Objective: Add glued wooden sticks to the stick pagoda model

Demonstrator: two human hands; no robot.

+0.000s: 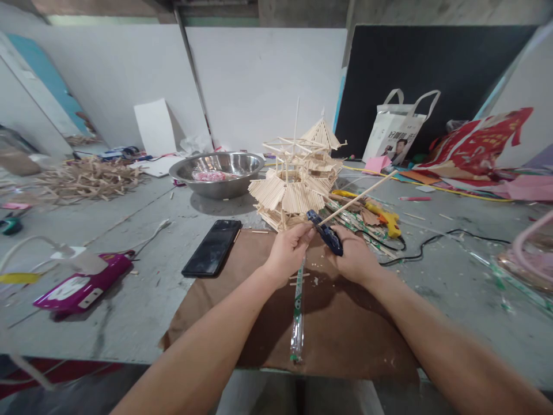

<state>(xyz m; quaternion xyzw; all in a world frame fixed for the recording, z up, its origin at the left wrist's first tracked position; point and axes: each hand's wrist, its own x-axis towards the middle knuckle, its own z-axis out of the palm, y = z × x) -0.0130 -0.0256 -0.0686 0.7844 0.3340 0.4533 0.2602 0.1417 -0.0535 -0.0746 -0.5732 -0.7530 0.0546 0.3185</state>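
Observation:
My left hand (288,253) is closed in a pinch at the lower end of a thin wooden stick (358,197), which slants up to the right. My right hand (356,260) grips a dark blue pair of cutting pliers (328,236). The head of the pliers is at the stick, close to my left fingertips; whether the jaws touch it I cannot tell. Just beyond both hands stands a pagoda-like model (298,196) built from wooden sticks. Beneath my hands, a clear plastic sleeve with green print (297,323) lies on a brown sheet (345,340).
A black phone (211,248) lies left of my hands, with a purple power strip (86,282) farther left. Behind are a steel bowl (216,185) and a stick pile (86,180). A yellow glue gun (386,219) and its black cord (425,248) lie to the right.

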